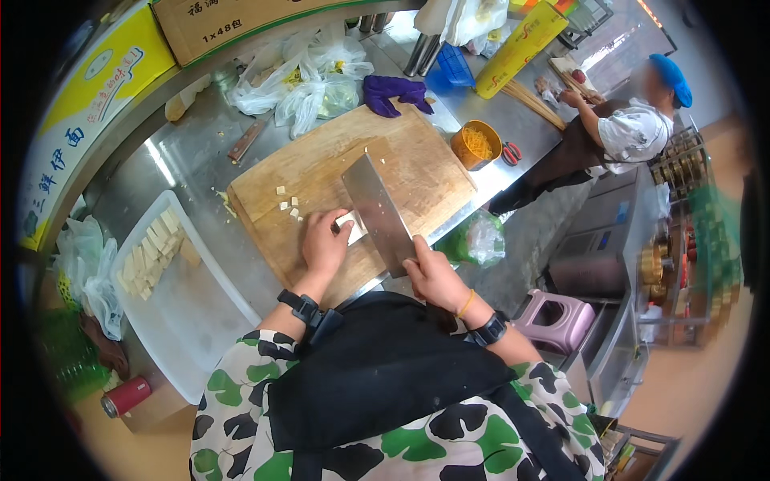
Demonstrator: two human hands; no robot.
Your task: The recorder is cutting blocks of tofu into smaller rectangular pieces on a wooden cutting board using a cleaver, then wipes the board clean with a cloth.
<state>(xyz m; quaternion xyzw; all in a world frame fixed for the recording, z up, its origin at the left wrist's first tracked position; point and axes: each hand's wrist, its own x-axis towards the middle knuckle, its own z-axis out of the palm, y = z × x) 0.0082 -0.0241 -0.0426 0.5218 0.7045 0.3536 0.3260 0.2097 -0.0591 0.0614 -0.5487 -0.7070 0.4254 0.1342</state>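
Observation:
A broad cleaver point(378, 210) is gripped by its handle in my right hand point(434, 278), its wide blade slanting over the wooden cutting board point(415, 156). With fingers and thumb, my left hand point(325, 240) grips a white block, probably tofu point(351, 229), on the board close to the blade. The blade partly hides the block's right end. Several small white cubes point(284, 205) lie loose on the board, up and to the left of my left hand. To the left, a white plastic tray point(198, 337) holds rows of pale cut sticks point(153, 249).
A wooden-handled knife point(245, 142), plastic bags point(325, 72) and a purple cloth point(394, 95) lie beyond the board. An orange tin of yellow strips point(475, 144) and red-handled scissors point(511, 153) are at right. A person in a blue cap point(631, 132) works farther right. A pink stool point(556, 318) stands below.

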